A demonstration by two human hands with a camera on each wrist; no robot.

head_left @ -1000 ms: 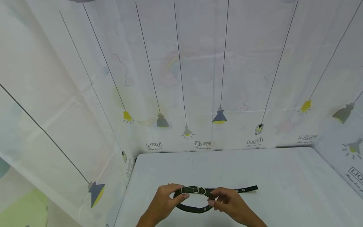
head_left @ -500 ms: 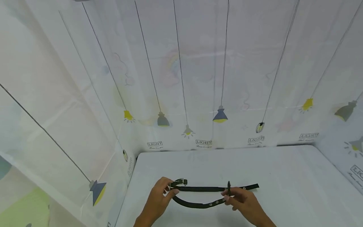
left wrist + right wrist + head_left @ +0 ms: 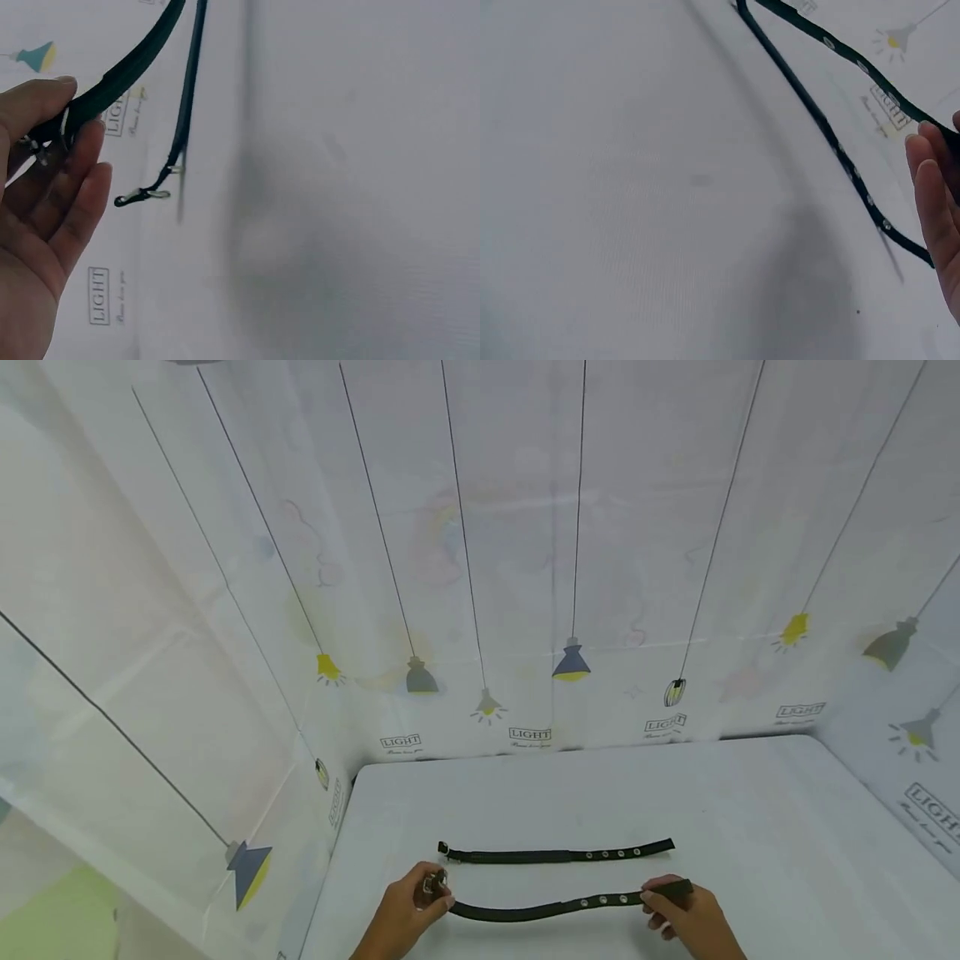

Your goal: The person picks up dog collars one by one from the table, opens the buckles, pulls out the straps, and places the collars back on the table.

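A dark buckled collar (image 3: 517,914) with metal eyelets stretches between my two hands, sagging slightly in the middle. My left hand (image 3: 401,906) pinches its buckle end, where metal hardware (image 3: 37,150) shows between thumb and fingers in the left wrist view. At the other end my right hand (image 3: 686,914) pinches the strap just past the eyelets, its tip sticking out beyond the fingers. In the right wrist view only the fingers of that hand show at the edge. Behind the held collar, a second similar collar (image 3: 525,857) lies stretched out on the table, buckle end at left.
A white-covered table (image 3: 600,793) with rounded far corners lies under both collars. Close behind it hangs a white curtain (image 3: 510,568) printed with lamps, and another stretch of printed cloth (image 3: 187,718) runs along the left side.
The collar has gone from a buckle-end loop held close together to a straightened strap. My right hand has moved right with its tip; my left has moved slightly left and down.
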